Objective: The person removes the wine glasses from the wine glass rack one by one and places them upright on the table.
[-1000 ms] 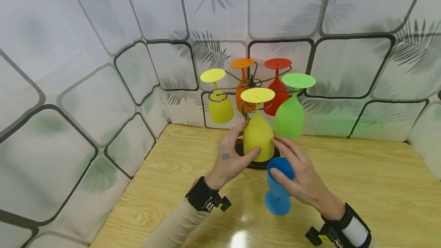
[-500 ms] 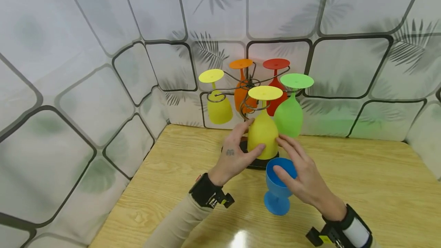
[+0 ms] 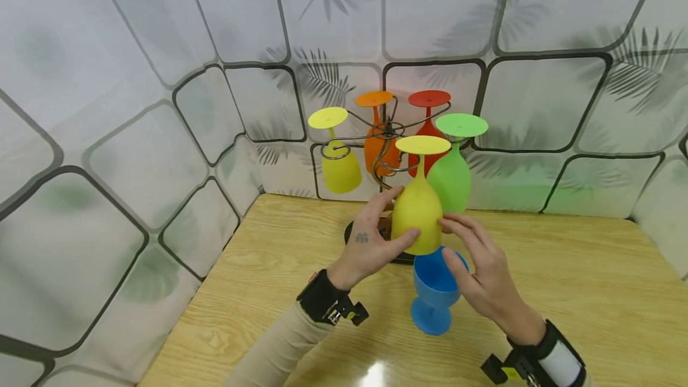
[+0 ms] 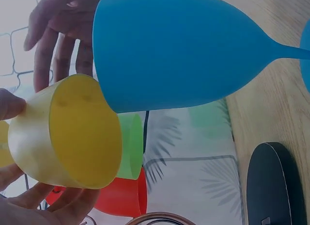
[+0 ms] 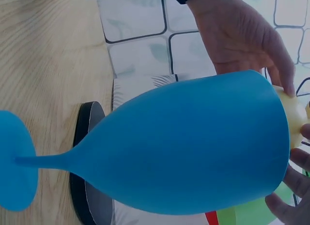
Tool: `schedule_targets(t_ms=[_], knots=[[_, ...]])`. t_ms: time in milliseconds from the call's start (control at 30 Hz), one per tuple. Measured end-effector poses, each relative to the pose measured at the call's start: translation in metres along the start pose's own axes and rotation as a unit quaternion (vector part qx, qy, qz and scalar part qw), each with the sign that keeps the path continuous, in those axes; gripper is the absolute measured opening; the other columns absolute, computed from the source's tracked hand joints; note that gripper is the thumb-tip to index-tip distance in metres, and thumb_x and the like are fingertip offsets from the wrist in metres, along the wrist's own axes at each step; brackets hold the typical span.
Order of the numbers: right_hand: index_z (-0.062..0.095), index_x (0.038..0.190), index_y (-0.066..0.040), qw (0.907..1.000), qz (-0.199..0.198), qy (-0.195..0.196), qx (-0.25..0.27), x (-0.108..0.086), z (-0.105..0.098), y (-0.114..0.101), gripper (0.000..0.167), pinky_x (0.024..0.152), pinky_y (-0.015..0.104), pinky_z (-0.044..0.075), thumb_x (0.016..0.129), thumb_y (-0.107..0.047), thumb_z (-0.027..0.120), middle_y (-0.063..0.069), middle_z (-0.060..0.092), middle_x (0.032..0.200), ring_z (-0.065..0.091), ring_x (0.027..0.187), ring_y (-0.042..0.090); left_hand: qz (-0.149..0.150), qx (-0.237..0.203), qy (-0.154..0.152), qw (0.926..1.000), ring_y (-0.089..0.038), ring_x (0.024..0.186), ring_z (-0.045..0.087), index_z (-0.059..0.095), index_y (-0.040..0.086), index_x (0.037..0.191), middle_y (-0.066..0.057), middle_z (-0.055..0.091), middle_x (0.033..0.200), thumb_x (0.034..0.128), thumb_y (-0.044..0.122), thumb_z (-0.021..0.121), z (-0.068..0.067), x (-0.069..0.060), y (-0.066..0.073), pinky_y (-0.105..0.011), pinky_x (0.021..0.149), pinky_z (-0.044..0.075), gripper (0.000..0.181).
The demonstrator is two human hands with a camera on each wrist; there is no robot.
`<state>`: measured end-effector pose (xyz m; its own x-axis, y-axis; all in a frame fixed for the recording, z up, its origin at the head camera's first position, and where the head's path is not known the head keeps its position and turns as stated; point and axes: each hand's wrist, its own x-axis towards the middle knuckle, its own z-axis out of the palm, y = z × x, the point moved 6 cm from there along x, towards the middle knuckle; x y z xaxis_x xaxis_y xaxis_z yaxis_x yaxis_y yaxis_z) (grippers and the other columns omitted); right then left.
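My left hand holds a yellow goblet that hangs upside down, its thumb on the near side and its fingers round the left and far side. The goblet's stem is at the right end of a wire loop on the rack. Fingertips of my right hand touch or nearly touch the goblet's right side; the thumb stands apart. Just below, a blue goblet stands upright on the table. In the left wrist view the yellow goblet shows its mouth, with fingers below it.
Upside down on the rack hang another yellow goblet, an orange one, a red one and a green one. The rack's dark round base rests on the wooden table. Patterned walls enclose the table's back and left.
The yellow goblet has shifted right, its stem moving along the wire loop to its right end. My left hand moved right with it, and my right hand shifted slightly right.
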<state>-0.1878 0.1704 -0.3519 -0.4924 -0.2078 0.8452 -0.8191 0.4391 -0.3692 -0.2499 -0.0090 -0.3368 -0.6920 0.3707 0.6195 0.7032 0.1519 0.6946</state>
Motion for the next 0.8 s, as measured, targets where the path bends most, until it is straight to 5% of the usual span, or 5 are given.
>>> schedule_targets(t_ms=[267,433,533,633,800], knots=[[0.065,0.122,0.011,0.9978,-0.057,0.027,-0.022,0.004,-0.008,0.000,0.047,0.103,0.012,0.044,0.111,-0.029,0.044,0.029,0.062,0.126,0.063,0.115,0.019,-0.003,-0.016,-0.005,0.9999,-0.028,0.109,0.063,0.048,0.003,0.148,-0.017,0.057,0.133,0.0879,0.013,0.076,0.000,0.003,0.005,-0.025,0.084,0.060,0.067],[0.067,0.120,0.011,0.9947,-0.086,0.027,-0.050,0.010,-0.013,-0.002,0.041,0.062,0.004,0.036,0.111,-0.020,0.040,0.028,0.064,0.124,0.049,0.067,0.006,-0.004,-0.026,-0.018,0.9995,-0.029,0.105,0.067,0.049,0.003,0.147,-0.018,0.059,0.130,0.0885,0.015,0.074,0.001,0.001,0.008,-0.026,0.082,0.061,0.065],[0.067,0.120,0.009,0.9910,-0.114,0.020,-0.068,0.013,-0.015,-0.005,0.039,0.052,0.008,0.025,0.110,-0.011,0.036,0.028,0.064,0.124,0.050,0.066,0.012,-0.003,-0.034,-0.027,0.9990,-0.030,0.106,0.068,0.048,0.003,0.148,-0.019,0.060,0.130,0.0890,0.014,0.074,0.001,-0.001,0.010,-0.028,0.082,0.061,0.065],[0.067,0.119,0.008,0.9859,-0.142,0.009,-0.089,0.015,-0.016,-0.008,0.039,0.062,0.005,0.035,0.109,-0.007,0.032,0.029,0.064,0.124,0.063,0.088,0.028,-0.004,-0.047,-0.036,0.9982,-0.028,0.106,0.069,0.047,0.005,0.149,-0.020,0.060,0.131,0.0893,0.012,0.073,-0.001,-0.001,0.012,-0.031,0.082,0.062,0.065],[0.066,0.118,0.005,0.9771,-0.175,0.005,-0.121,0.017,-0.015,-0.011,0.033,0.108,0.011,0.040,0.111,-0.013,0.039,0.029,0.063,0.124,0.064,0.103,0.038,-0.007,-0.069,-0.050,0.9963,-0.023,0.100,0.070,0.047,0.005,0.149,-0.022,0.062,0.126,0.0902,0.013,0.070,-0.001,-0.002,0.014,-0.038,0.077,0.064,0.064]])
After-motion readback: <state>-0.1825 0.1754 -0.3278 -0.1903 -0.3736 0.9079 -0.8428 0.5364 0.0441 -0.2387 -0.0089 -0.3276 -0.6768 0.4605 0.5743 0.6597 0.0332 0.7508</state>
